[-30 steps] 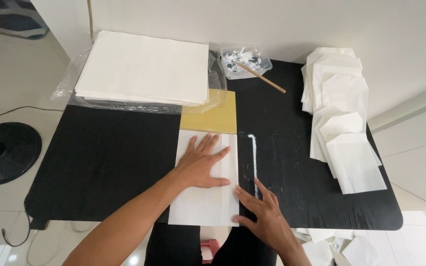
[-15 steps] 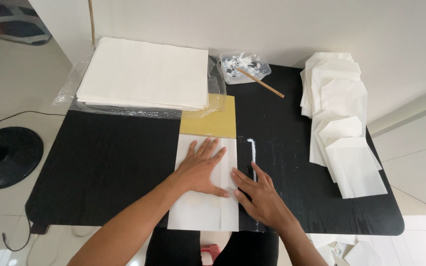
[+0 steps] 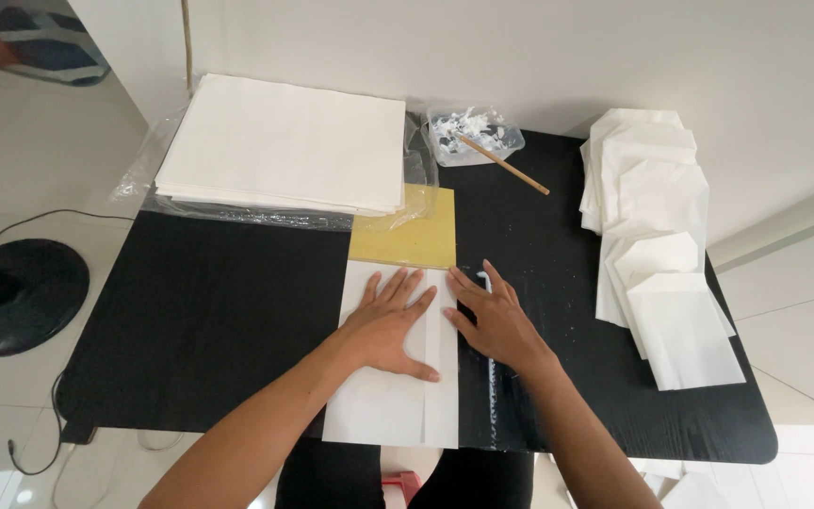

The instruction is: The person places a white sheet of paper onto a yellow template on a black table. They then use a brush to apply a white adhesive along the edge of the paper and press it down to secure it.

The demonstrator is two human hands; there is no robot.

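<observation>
From the head camera I see both hands flat on a white sheet (image 3: pixel 383 401) lying at the near edge of the black table (image 3: pixel 200 311). The left hand (image 3: pixel 390 323) is spread wide, palm down, fingers splayed, pressing the sheet; it grasps nothing. The right hand (image 3: pixel 494 319) lies just beside it, open and flat too, fingers on the sheet's folded right strip, heel over the dark table; nothing is clutched.

A yellow board (image 3: pixel 407 231) touches the sheet's far edge. Past it, a clear tub (image 3: pixel 473 134) holds white lumps, which I take for paste or scraps, cannot tell which; a wooden stick (image 3: pixel 506 168) stands in it, tilted out over the rim toward the right.

Far left, a paper stack (image 3: pixel 284 141) rests on an opened clear plastic bag (image 3: pixel 237 209). Along the right edge, folded white pouches (image 3: pixel 661 236) lie overlapped in a row. A fan base (image 3: pixel 16 292) sits on the floor, left.
</observation>
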